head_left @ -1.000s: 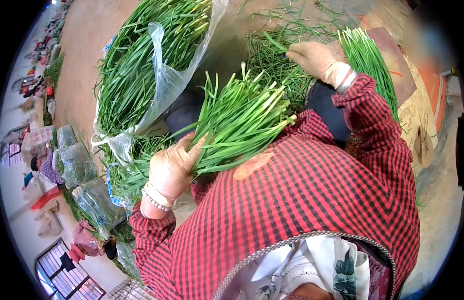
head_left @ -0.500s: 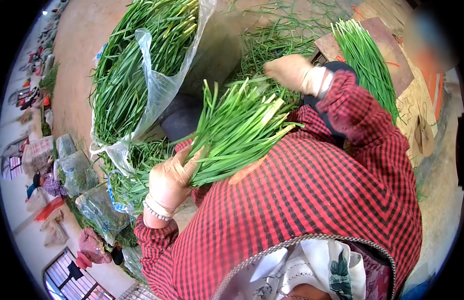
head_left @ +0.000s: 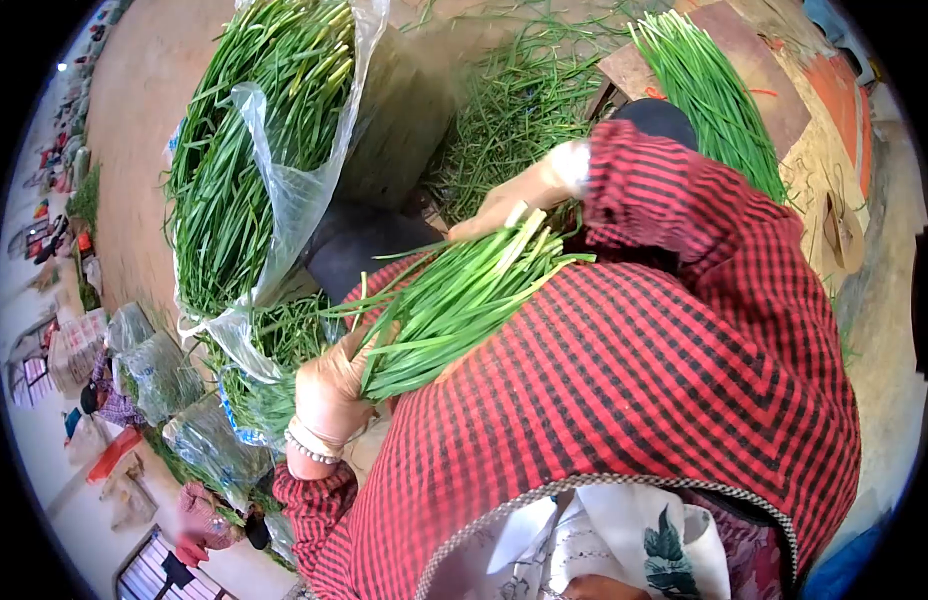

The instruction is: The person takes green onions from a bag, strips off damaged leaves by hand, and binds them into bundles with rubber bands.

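A loose bunch of garlic chives (head_left: 454, 310) lies across my lap, its pale cut ends toward the upper right. My left hand (head_left: 334, 390), in a thin pale glove with a beaded bracelet at the wrist, is wrapped around the leafy end. At the far edge of the bunch is my right hand (head_left: 519, 198), also gloved. Its fingers are together and bent down beside the stalks; their tips are partly hidden, so what they pinch does not show.
A clear plastic bag (head_left: 294, 190) stuffed with chives stands at upper left. Loose trimmings (head_left: 514, 110) cover the floor ahead. On a brown board (head_left: 784, 110) at upper right lies a neat chive bundle (head_left: 709, 100). Wrapped bags (head_left: 214, 440) and other people (head_left: 204, 515) are at left.
My right hand has come down and left, from above the loose trimmings to the far edge of the bunch. My left hand keeps its hold; the bunch lies slightly lower.
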The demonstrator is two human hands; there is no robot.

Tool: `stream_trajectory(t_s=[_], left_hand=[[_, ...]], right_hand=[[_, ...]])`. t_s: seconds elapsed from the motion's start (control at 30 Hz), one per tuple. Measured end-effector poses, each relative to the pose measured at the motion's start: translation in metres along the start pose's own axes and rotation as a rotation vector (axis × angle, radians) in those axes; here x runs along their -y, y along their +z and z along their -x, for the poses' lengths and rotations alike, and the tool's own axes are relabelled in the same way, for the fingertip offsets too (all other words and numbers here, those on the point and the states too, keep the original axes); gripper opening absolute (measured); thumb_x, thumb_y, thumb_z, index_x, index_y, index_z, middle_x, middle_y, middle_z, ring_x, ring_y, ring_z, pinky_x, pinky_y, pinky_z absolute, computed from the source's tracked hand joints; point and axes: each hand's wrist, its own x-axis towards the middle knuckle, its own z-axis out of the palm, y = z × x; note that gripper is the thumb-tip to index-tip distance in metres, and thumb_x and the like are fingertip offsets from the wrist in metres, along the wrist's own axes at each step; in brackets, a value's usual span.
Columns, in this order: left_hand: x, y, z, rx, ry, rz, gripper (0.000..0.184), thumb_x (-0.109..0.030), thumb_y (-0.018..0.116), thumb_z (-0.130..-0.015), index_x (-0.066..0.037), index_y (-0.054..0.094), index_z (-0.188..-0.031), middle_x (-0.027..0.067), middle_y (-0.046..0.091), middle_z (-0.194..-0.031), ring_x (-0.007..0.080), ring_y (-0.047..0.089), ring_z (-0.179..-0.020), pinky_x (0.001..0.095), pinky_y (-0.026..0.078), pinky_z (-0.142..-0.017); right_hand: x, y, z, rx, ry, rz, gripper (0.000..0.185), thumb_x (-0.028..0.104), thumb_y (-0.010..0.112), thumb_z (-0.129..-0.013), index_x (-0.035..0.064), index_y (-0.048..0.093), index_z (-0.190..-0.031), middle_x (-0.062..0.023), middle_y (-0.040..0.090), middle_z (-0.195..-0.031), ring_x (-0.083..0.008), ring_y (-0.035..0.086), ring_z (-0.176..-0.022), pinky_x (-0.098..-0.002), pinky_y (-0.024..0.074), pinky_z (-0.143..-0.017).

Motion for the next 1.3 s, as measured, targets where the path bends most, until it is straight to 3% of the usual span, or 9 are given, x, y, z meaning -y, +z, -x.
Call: stream_trajectory(t_s=[0.1,0.27,0.4,0.6,0.8,0.87,1.0,1.13,1.3], left_hand=[[0.001,0.015,0.006,-0.01,-0.051,0.137,0.078,-0.014,0.077,-0.06,-0.026,0.051,-0.133,0.0052,0.064,-0.113,0.0264,0.066,-0.09,0.0338,0.054,-0.069],[0.011,0.032,0.006,-0.043,-0.086,0.262,0.076,-0.009,0.076,-0.06,-0.024,0.054,-0.131,0.0067,0.064,-0.112,0.0272,0.066,-0.091,0.0339,0.054,-0.072],[0.011,0.038,0.003,-0.056,-0.104,0.345,0.075,-0.009,0.077,-0.06,-0.023,0.055,-0.13,0.008,0.065,-0.108,0.0273,0.066,-0.09,0.0336,0.054,-0.075],[0.008,0.043,0.001,-0.15,-0.21,0.441,0.08,-0.011,0.077,-0.063,-0.013,0.046,-0.136,0.0099,0.064,-0.113,0.0278,0.066,-0.095,0.0339,0.054,-0.077],[0.021,0.046,0.013,-0.236,-0.119,0.212,0.078,-0.012,0.074,-0.064,-0.015,0.046,-0.137,0.0089,0.064,-0.111,0.0295,0.065,-0.09,0.0354,0.053,-0.072],[0.014,0.033,0.008,-0.284,-0.111,0.217,0.073,-0.011,0.072,-0.065,-0.016,0.049,-0.135,0.008,0.064,-0.11,0.0289,0.065,-0.088,0.0351,0.053,-0.071],[0.011,0.028,0.01,-0.274,-0.143,0.102,0.071,-0.012,0.071,-0.067,-0.02,0.05,-0.134,0.0061,0.064,-0.111,0.0271,0.065,-0.088,0.0348,0.053,-0.069],[0.01,0.029,0.006,-0.141,-0.197,-0.02,0.067,-0.017,0.071,-0.068,-0.018,0.053,-0.132,0.0059,0.064,-0.113,0.0267,0.065,-0.088,0.0352,0.051,-0.07],[0.002,0.024,-0.001,-0.15,-0.176,-0.065,0.067,-0.018,0.073,-0.066,-0.019,0.054,-0.131,0.0057,0.063,-0.116,0.0257,0.065,-0.09,0.035,0.052,-0.07]], right_hand=[[-0.024,0.0,0.029,-0.2,-0.182,-0.132,0.069,0.055,0.031,-0.099,0.0014,0.037,-0.141,-0.0115,0.04,-0.144,-0.02,0.042,-0.126,-0.0342,0.027,-0.11],[-0.046,0.012,0.053,-0.051,-0.563,-0.208,0.065,0.043,0.052,-0.096,0.0011,0.029,-0.141,-0.0106,0.048,-0.133,-0.0197,0.042,-0.124,-0.0324,0.0337,-0.105],[-0.045,0.039,0.06,-0.244,-0.341,0.2,0.064,0.035,0.068,-0.086,-0.0018,0.041,-0.131,-0.0178,0.065,-0.104,-0.0278,0.062,-0.097,-0.036,0.0488,-0.087],[-0.039,0.006,0.075,-0.441,-0.192,0.65,0.029,0.026,0.054,-0.089,0.0004,0.06,-0.101,-0.0211,0.064,-0.082,-0.038,0.061,-0.077,-0.0428,0.0494,-0.07],[-0.021,-0.031,0.118,-0.824,-0.182,0.312,0.032,0.032,0.051,-0.094,0.0044,0.063,-0.101,-0.0086,0.064,-0.081,-0.0163,0.058,-0.077,-0.0302,0.0474,-0.072],[-0.041,-0.057,0.127,-1.111,-0.154,0.088,0.033,0.033,0.054,-0.093,0.0019,0.063,-0.099,-0.0127,0.063,-0.076,-0.0225,0.059,-0.064,-0.0354,0.0492,-0.062],[-0.057,-0.064,0.117,-0.967,0.259,0.803,0.054,0.046,0.055,-0.091,0.0031,0.056,-0.123,-0.0194,0.065,-0.101,-0.0248,0.063,-0.09,-0.0338,0.0497,-0.082],[-0.014,-0.043,0.084,-0.852,-0.098,0.329,0.064,0.052,0.055,-0.089,-0.0013,0.054,-0.123,-0.0198,0.061,-0.115,-0.0299,0.059,-0.105,-0.0356,0.0454,-0.092],[0.007,0.006,0.034,-0.729,-0.221,0.748,0.05,0.048,0.056,-0.087,0.0033,0.062,-0.108,-0.0195,0.066,-0.083,-0.0367,0.064,-0.078,-0.0434,0.0507,-0.07]])
